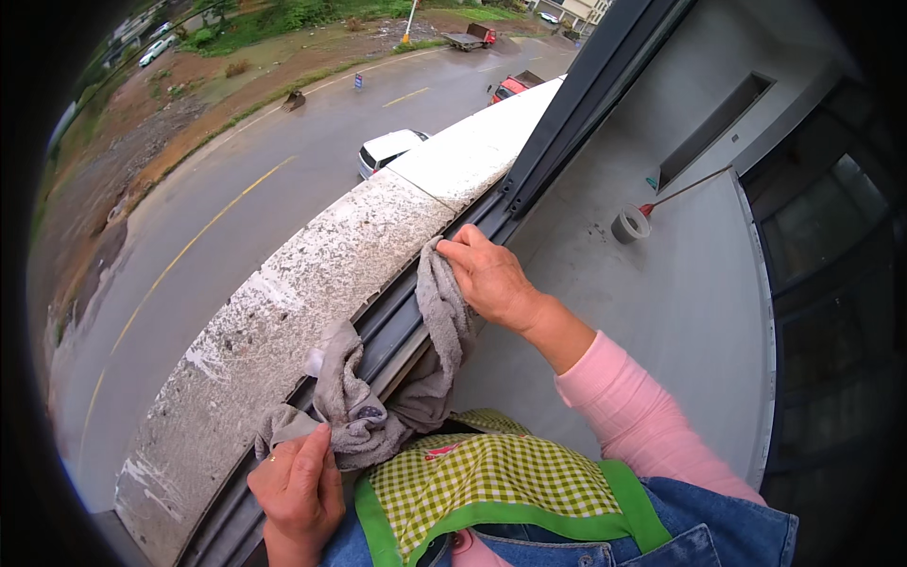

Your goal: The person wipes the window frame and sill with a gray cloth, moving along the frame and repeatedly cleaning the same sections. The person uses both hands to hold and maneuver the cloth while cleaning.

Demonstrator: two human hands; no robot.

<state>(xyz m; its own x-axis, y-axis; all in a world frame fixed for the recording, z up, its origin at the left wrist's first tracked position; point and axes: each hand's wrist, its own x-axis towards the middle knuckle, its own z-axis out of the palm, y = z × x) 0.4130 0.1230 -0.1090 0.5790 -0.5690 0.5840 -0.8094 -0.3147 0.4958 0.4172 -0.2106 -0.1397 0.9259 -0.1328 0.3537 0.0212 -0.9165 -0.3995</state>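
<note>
A damp-looking grey towelling cloth (pixel 443 312) lies bunched and twisted across the dark metal window track (pixel 388 339). My right hand (pixel 492 278) pinches one end of it over the track, fingertips closed on the fabric. Lower down, my left hand (pixel 301 475) grips the other end near the inner side of the track. Between the two hands the cloth sags in loose folds towards my green checked apron (pixel 489 471). A small whitish piece (pixel 314 362) shows at the cloth's outer edge; I cannot tell what it is.
Outside the track runs a rough, paint-spattered ledge (pixel 283 305), with a road (pixel 234 177) far below. A dark window frame (pixel 567 106) rises beyond my right hand. Indoors, a bucket (pixel 630 225) and a long-handled tool (pixel 687 188) are on the grey floor (pixel 616 333).
</note>
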